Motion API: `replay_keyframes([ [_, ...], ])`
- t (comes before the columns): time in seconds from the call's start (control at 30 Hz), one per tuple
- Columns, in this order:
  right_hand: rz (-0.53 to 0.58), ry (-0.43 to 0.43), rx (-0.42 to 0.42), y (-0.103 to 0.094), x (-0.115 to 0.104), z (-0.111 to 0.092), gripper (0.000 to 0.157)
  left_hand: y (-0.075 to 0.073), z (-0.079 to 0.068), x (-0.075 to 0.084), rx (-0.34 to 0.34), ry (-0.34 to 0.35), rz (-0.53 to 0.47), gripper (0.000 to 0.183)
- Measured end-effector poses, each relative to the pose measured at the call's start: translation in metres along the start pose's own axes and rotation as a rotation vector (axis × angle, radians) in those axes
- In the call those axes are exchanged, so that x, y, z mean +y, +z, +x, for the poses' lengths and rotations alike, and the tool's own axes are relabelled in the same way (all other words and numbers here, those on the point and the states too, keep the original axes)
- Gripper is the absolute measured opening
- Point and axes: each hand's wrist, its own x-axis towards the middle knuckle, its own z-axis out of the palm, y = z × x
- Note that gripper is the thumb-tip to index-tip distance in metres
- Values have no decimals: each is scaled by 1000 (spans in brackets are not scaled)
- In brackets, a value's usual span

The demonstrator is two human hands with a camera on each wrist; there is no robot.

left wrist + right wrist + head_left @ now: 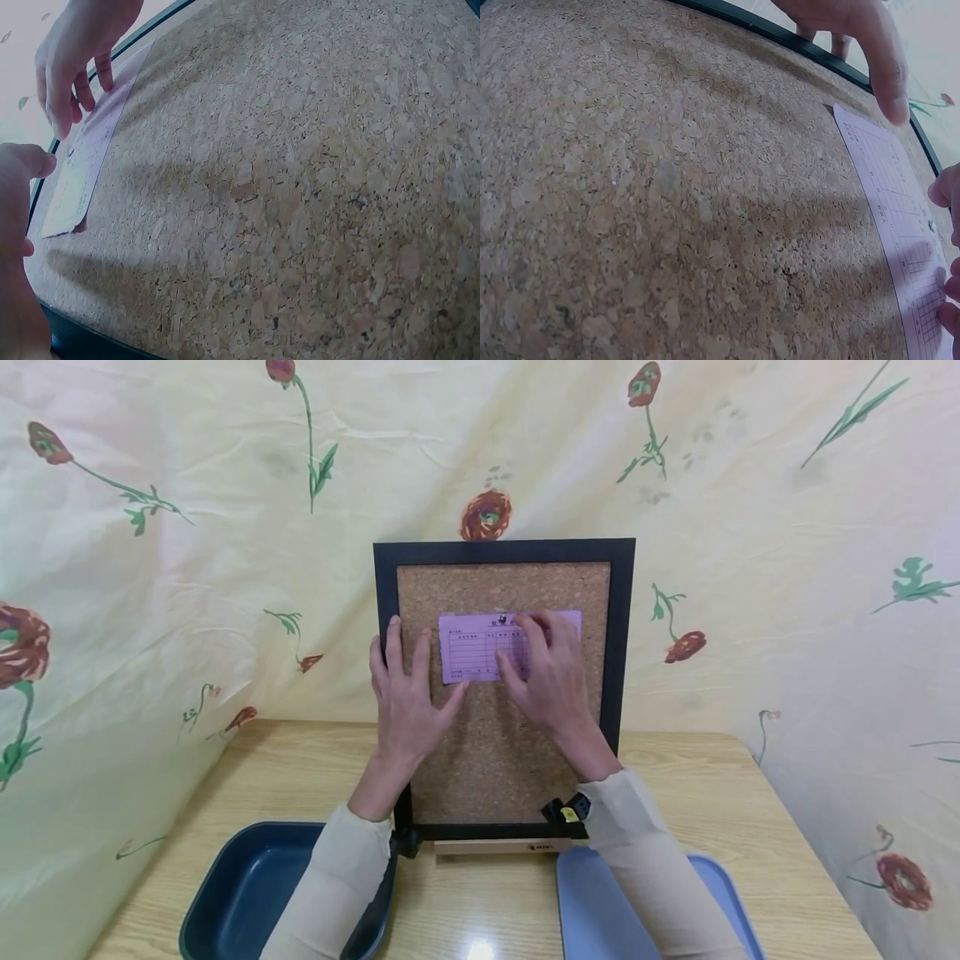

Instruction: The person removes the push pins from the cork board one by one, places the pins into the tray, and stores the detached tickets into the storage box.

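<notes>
A purple printed form (pixel 472 647) lies against the cork board (pixel 487 760), its long side across. At the form's top edge, near the middle, sits a small pushpin (pixel 502 620). My right hand (pixel 551 681) is over the form's right part, fingers bent and pointing at the board, fingertips just right of the pin. The pin shows apart from those fingers in the right wrist view. My left hand (pixel 408 702) spreads at the board's left side, fingers straight and thumb near the form's lower edge. Whether that thumb touches the paper is hard to tell.
The board's black frame (pixel 622 652) stands upright on a wooden holder (pixel 502 846). A dark blue tray (pixel 247 835) is at the front left of the wooden table (pixel 300 760), a light blue tray (pixel 592 902) at the front right. Flowered cloth (pixel 225 568) hangs behind.
</notes>
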Motion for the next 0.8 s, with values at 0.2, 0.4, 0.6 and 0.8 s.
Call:
replay_keyframes([
  [0.2,-52,10,6,5,-2,2,47,1,0,2,9,-13,-5,75],
  [0.4,-85,28,31,8,-4,2,45,5,1,3,8,-38,3,73],
  [0.6,-90,50,37,11,-5,2,43,9,0,3,39,-41,22,70],
  [0.8,-99,62,46,11,-7,3,42,12,0,4,50,-46,32,70],
])
